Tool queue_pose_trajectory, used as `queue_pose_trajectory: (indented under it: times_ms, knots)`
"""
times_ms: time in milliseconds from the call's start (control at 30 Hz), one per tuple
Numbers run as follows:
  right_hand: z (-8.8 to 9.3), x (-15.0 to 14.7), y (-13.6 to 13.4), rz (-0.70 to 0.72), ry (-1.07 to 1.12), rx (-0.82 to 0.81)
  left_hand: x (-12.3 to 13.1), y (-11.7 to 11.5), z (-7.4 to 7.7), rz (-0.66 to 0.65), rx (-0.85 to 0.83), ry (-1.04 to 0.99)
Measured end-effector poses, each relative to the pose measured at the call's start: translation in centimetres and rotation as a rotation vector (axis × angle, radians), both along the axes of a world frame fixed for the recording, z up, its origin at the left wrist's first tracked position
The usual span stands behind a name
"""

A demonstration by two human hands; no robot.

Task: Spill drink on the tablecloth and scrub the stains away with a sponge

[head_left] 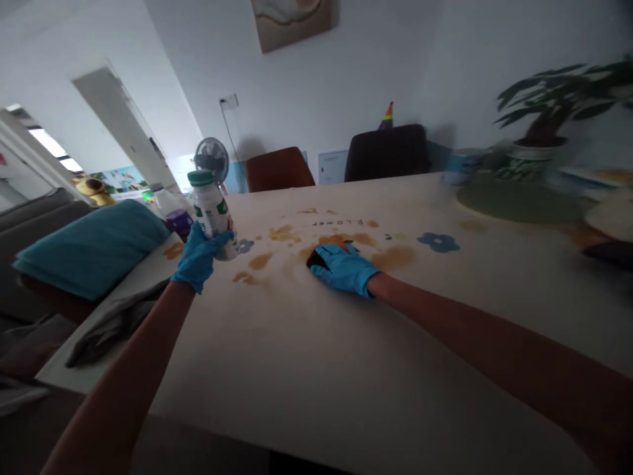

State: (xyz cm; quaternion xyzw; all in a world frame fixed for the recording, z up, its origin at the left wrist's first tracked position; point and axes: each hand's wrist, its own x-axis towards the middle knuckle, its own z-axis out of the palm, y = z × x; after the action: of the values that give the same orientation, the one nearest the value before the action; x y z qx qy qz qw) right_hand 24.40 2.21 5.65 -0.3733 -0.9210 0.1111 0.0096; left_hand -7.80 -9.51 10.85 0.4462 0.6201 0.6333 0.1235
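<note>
My left hand (198,254), in a blue glove, is closed around a white plastic bottle (212,211) with a green cap, held upright at the left side of the table. Also gloved in blue, my right hand (346,269) presses a dark sponge (316,259) onto the tablecloth (277,369). Only the sponge's left end shows; the fingers cover the rest. Brown wet stains (393,257) spread over the cloth around the sponge, among printed flowers and the word "FLOWER".
A dark cloth (119,323) lies on the table's left edge, near a clear bottle with a purple label (179,221). Two chairs (388,155) stand behind the table. At the right, a potted plant (537,148) rests on a green mat (514,201).
</note>
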Motion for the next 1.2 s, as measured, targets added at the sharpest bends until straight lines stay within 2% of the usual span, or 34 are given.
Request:
queue_pose_trajectory:
  times_ms: [133, 233, 400, 533, 733, 867, 1033, 1200]
  knots:
    - [0.2, -2.8, 0.4, 0.086, -0.002, -0.012, -4.0, -2.4, 0.2, 0.102, 0.065, -0.024]
    - [-0.1, -3.1, -0.4, 0.174, 0.055, 0.002, -6.5, -3.8, 0.2, 0.224, 0.066, -0.015]
    - [0.0, -1.0, -2.8, 0.267, -0.008, -0.058, -9.2, -4.7, -0.7, 0.333, 0.116, -0.099]
    - [0.0, 2.7, -5.1, 0.325, -0.007, -0.149, -10.4, -4.4, -1.3, 0.423, 0.075, -0.125]
    - [-1.8, 9.3, -7.0, 0.245, 0.012, -0.185, -12.3, -3.6, -1.7, 0.462, 0.056, -0.145]
    - [-3.1, 11.2, -7.0, 0.185, 0.053, -0.172, -12.8, -3.3, -2.8, 0.449, 0.059, -0.148]
    - [-3.1, 10.6, -6.8, 0.190, 0.061, -0.152, -12.4, -2.7, -4.6, 0.393, 0.039, -0.145]
    - [-1.2, 7.4, -6.8, 0.219, -0.003, -0.132, -11.2, -1.6, -4.9, 0.306, 0.070, -0.161]
